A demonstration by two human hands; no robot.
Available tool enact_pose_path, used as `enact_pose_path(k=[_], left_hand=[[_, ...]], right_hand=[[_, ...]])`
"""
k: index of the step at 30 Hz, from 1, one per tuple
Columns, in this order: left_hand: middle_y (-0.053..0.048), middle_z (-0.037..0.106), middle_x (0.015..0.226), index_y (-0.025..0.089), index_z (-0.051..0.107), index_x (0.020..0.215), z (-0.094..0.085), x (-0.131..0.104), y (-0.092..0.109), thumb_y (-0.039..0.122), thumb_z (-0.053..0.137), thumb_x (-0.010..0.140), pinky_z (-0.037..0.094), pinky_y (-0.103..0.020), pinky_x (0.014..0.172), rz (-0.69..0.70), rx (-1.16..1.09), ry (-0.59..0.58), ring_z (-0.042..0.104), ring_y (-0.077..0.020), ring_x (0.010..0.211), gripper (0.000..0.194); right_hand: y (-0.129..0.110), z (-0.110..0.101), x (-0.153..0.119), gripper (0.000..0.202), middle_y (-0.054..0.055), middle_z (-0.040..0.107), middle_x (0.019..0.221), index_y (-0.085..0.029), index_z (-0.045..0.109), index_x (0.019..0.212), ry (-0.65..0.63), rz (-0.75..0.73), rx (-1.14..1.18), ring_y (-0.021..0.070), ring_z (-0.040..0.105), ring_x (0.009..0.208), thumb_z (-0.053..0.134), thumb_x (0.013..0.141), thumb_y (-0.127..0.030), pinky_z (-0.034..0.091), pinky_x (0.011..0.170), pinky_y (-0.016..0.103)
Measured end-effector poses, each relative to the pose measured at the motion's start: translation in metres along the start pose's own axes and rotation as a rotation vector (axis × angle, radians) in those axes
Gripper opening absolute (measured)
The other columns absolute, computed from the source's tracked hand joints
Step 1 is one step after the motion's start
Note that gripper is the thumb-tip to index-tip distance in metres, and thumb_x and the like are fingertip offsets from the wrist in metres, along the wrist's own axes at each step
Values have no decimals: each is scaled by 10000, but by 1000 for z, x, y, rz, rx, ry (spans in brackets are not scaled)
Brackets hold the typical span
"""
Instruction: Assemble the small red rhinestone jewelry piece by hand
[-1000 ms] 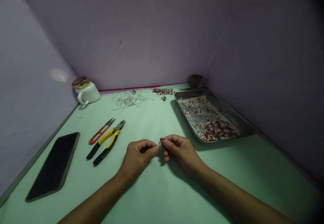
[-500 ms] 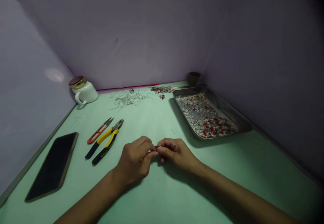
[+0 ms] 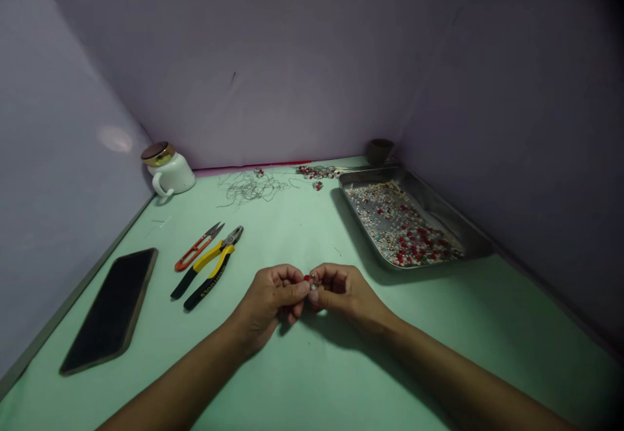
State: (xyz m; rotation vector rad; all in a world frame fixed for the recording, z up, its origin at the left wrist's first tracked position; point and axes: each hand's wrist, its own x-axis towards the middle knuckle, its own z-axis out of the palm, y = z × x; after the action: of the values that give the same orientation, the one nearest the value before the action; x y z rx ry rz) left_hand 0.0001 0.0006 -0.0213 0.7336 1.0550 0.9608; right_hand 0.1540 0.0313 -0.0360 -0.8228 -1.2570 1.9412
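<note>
Between my fingertips is a small piece of beadwork (image 3: 312,280) with red and clear beads. My left hand (image 3: 273,298) pinches it from the left, thumb on top. On the other side my right hand (image 3: 341,293) grips it between thumb and curled fingers. The hands nearly touch above the green tabletop (image 3: 302,379). Part of the piece is hidden by the fingers, and any wire or thread in it is too fine to make out. To the left of my left hand lie pliers (image 3: 209,272) with yellow and black handles and orange thread snips (image 3: 199,248).
A metal tray (image 3: 363,224) of loose beads stands at right. Tangled wire or thread (image 3: 253,188), beaded pieces (image 3: 316,171) and a small dark pot (image 3: 379,151) lie along the back. At left are a phone (image 3: 111,311) and a white lidded mug (image 3: 173,174).
My left hand has turned, so its thumb now lies on top of the beadwork and more of its beads show. The whole view has shifted slightly.
</note>
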Motion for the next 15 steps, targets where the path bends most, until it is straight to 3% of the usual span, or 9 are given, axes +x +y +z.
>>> enact_pose_path(k=[3,15], left_hand=[[16,555,447,126,601,692,-1,1,0,250,710,633,313,-167,364,4,-37,-47,448,-68,385,175],[21,553,400,143,574,623,2,1,-4,214,663,637,317,-167,351,44,-43,12,443,-69,353,115]], right_hand=[[-2,1,0,178,-2,609,600,-139,614,716,61,5,-1,105,544,534,728,609,-224,417,542,260],[2,8,-2,200,-15,603,588,-145,633,760,183,-14,25,114,557,524,721,593,-210,438,536,272]])
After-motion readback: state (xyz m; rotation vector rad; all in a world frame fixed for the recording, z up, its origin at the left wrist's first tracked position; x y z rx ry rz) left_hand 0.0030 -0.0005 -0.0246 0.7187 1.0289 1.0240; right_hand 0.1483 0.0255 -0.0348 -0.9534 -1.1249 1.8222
